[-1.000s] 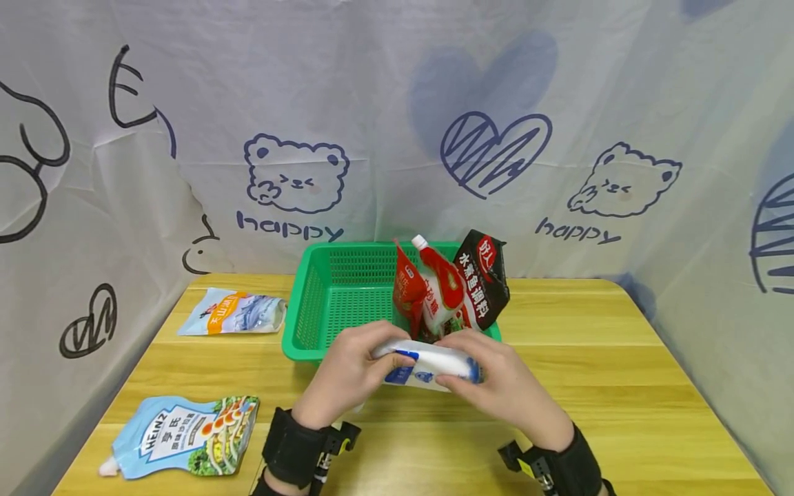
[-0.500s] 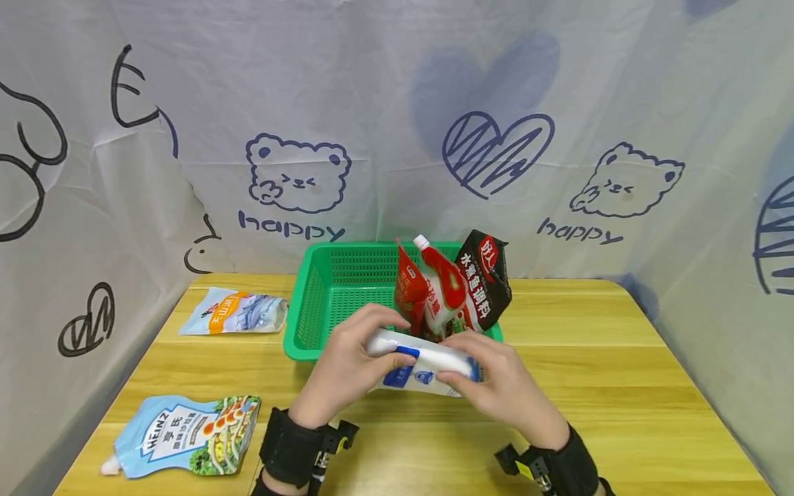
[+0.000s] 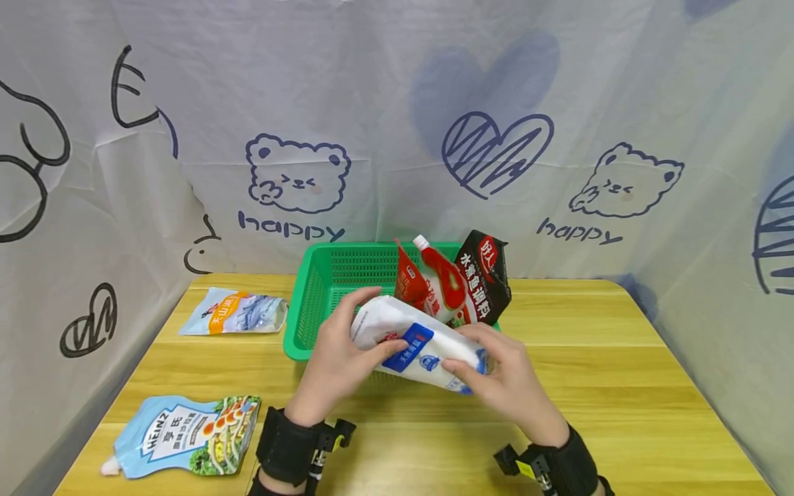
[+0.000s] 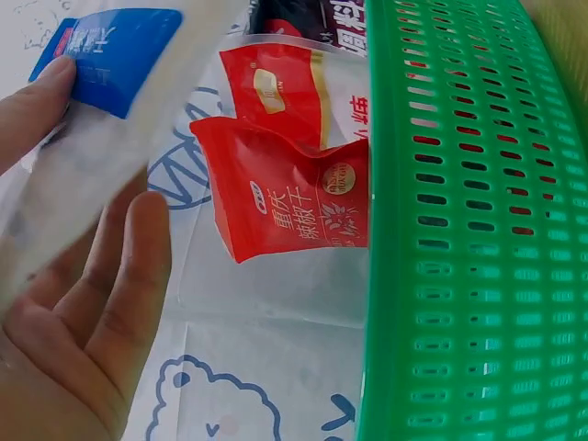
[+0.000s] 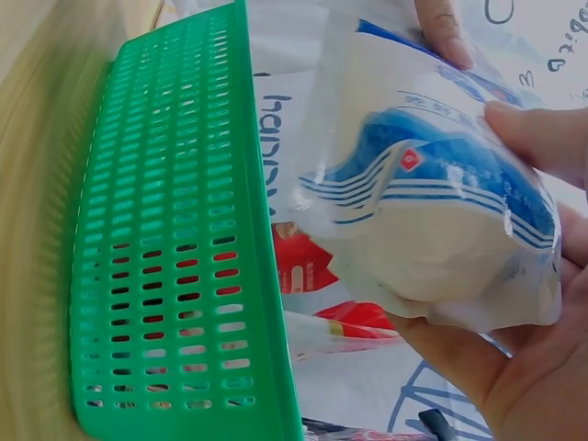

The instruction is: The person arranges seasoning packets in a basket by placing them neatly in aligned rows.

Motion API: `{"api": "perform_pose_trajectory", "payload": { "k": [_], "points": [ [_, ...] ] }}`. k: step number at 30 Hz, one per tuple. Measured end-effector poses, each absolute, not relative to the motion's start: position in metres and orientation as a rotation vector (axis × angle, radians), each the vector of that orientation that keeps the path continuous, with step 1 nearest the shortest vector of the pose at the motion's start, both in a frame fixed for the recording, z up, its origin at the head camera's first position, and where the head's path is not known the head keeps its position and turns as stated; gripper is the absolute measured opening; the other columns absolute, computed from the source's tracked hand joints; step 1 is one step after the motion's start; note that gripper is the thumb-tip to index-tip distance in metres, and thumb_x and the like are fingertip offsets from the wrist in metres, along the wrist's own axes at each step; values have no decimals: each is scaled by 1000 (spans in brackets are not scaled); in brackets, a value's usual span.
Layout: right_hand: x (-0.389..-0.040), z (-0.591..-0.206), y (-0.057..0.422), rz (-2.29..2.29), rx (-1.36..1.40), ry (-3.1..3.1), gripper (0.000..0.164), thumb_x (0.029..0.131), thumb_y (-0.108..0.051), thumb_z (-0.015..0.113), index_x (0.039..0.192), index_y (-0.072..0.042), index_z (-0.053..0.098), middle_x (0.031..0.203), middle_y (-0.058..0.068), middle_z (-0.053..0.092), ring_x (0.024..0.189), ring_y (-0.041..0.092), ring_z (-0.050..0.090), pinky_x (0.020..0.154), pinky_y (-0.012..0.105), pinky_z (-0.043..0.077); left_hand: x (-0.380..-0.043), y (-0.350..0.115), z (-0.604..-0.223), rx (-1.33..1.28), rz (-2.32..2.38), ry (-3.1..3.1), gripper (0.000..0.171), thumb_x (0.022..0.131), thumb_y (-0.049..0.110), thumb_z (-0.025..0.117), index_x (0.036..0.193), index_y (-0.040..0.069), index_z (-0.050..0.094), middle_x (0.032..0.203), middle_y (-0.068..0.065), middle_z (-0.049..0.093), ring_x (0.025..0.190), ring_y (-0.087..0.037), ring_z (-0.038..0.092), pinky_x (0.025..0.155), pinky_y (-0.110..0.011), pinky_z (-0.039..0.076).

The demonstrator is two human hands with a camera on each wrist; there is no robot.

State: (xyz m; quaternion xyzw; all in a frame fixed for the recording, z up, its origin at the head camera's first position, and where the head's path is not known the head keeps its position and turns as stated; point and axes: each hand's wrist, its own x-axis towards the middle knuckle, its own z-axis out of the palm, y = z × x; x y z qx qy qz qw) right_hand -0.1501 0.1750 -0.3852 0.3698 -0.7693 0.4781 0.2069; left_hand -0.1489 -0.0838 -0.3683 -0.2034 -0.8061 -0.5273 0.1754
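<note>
Yellowish wood is seen as the surface of the table (image 3: pixel 620 386), and pale cloth (image 3: pixel 372 83) with dark drawings (image 3: pixel 496 155) is hung behind it and at both sides. One green basket (image 3: pixel 298 310) is placed near the back edge; at least three packages are counted inside: one red packet (image 3: pixel 409 281), one red pouch with white cap (image 3: pixel 442 270) and one black packet (image 3: pixel 486 279). Two more are laid at the left: one orange-labelled bag (image 3: pixel 232 313) just beside the basket, one HEINZ pouch (image 3: pixel 186 435) near the left table edge. One white-and-blue bag (image 3: pixel 422 351) is held tilted by the basket's near rim, pinched between thumb and fingers of the left hand (image 3: pixel 341 358), and similarly of the right hand (image 3: pixel 511 379). Wide wooden surface is offered between the basket and the right edge.
</note>
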Motion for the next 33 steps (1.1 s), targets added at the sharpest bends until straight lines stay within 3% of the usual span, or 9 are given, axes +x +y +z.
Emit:
{"api": "perform_pose_trajectory", "payload": {
  "k": [5, 11, 21, 27, 33],
  "points": [
    [-149, -384, 175, 1368, 994, -2099, 40, 78, 9, 83, 114, -4, 71, 108, 14, 73, 83, 18, 69, 62, 30, 61, -148, -87, -368, -567, -1592, -2308, 52, 80, 16, 91, 126, 9, 68, 106, -4, 76, 88, -16, 70, 71, -32, 59],
    [-149, -386, 173, 1385, 985, -2116, 41, 78, 9, 83, 114, -5, 71, 107, 13, 73, 84, 17, 69, 65, 30, 61, -147, -89, -368, -557, -1713, -2322, 37, 83, 16, 89, 117, 10, 75, 106, -6, 78, 90, -18, 75, 73, -31, 63],
    [-148, -386, 170, 1426, 992, -2195, 41, 82, 7, 82, 118, -9, 69, 109, 6, 72, 88, 15, 67, 68, 31, 60, -147, -90, -368, -643, -1619, -2252, 34, 83, 13, 88, 115, 7, 77, 105, -8, 79, 92, -19, 78, 74, -28, 63],
    [-146, -383, 169, 1439, 1018, -2265, 44, 86, 3, 82, 125, -8, 67, 117, 8, 72, 98, 16, 71, 78, 32, 63, -147, -89, -366, -718, -1533, -2194, 32, 81, 9, 88, 112, 7, 79, 104, -6, 80, 94, -19, 77, 76, -29, 63],
    [-143, -383, 169, 1460, 1040, -2338, 43, 91, -2, 78, 132, -9, 66, 122, 5, 70, 103, 17, 72, 82, 34, 63, -145, -87, -365, -736, -1481, -2198, 25, 80, 7, 89, 102, 9, 80, 96, -3, 80, 87, -14, 77, 72, -28, 62]
  ]
}}
